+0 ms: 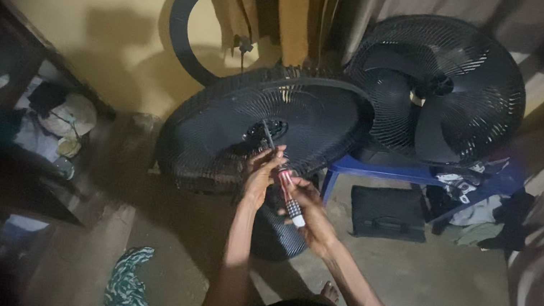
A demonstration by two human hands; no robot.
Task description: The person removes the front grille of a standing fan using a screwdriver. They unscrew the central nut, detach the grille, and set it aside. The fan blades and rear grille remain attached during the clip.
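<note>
- The right hand (307,206) is wrapped around the striped handle of a screwdriver (282,169), whose shaft slants up to the hub of a black fan grille (254,128).
- The left hand (261,173) is curled, fingertips pinching the screwdriver's shaft just below the grille's hub.
- The grille tilts over the concrete floor (438,296), directly in front of the person.
- Behind the grille to the right, a second black fan (443,85) rests on a blue plastic stool (414,174).
- A black ring (196,10) leans on the yellow wall above the grille's left side.
- A black bag (388,211) lies under the stool; a green cloth (125,290) lies on the floor below the grille, left.
</note>
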